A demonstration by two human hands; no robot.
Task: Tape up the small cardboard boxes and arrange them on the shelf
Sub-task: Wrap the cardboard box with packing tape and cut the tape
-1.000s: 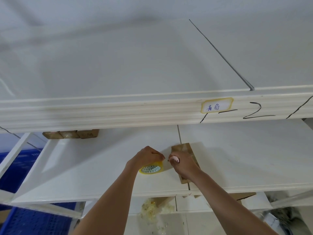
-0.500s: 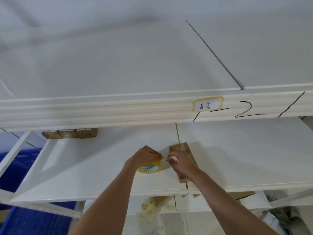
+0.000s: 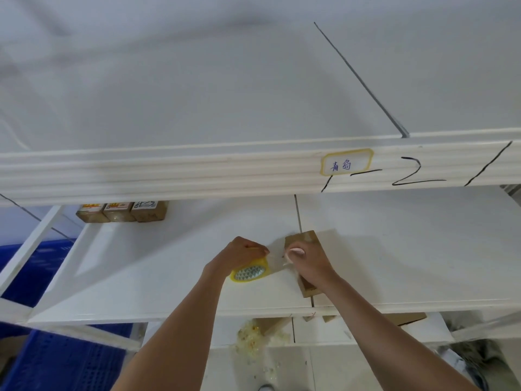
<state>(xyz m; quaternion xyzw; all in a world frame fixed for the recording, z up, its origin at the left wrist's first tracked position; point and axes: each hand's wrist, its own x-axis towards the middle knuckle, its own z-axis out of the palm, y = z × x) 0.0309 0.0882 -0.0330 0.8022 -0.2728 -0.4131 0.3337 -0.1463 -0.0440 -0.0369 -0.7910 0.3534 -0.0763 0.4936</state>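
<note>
Head view: small cardboard box (image 3: 303, 241) lies on the middle shelf (image 3: 408, 249), long axis running from near edge away, slightly tilted left at the far end. Right hand (image 3: 308, 262) rests on top of it, fingers curled, apparently pinching a pale cutter or tape end; can't tell which. Left hand (image 3: 239, 253) sits just left of the box, fingers curled round the yellow tape roll (image 3: 249, 273). Clear tape seems to span the gap between hands. Next pull likely goes across the box, rightward. Three taped boxes (image 3: 121, 211) stand well apart, back left.
</note>
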